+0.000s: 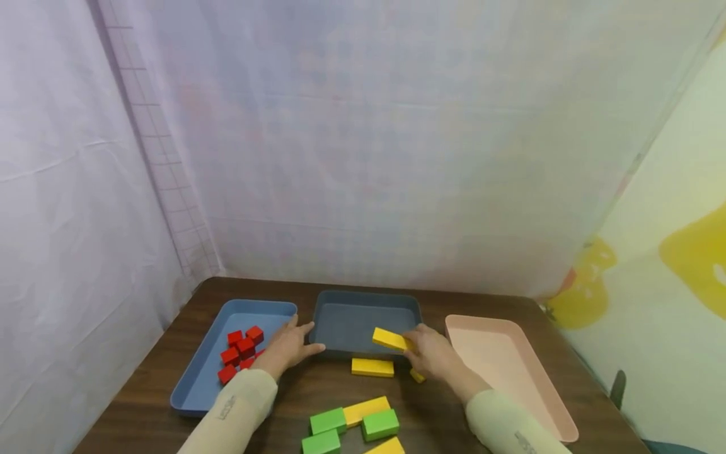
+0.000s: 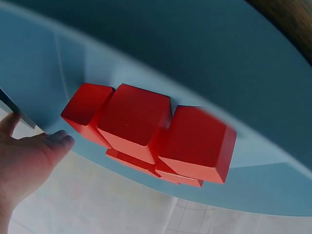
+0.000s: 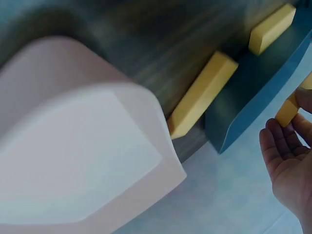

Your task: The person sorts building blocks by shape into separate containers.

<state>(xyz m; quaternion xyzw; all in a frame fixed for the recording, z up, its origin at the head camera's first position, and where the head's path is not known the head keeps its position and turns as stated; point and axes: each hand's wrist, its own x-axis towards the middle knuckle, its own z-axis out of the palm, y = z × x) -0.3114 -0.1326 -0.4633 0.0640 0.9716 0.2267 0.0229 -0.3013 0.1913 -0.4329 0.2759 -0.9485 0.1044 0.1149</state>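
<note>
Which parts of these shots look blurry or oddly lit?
Head view: cloth backdrop tinted lilac at left, yellower at right; left wrist view: near rim of the blue tray blurred, red blocks crisper; right wrist view: dim over the table, near side of the pink tray soft.
</note>
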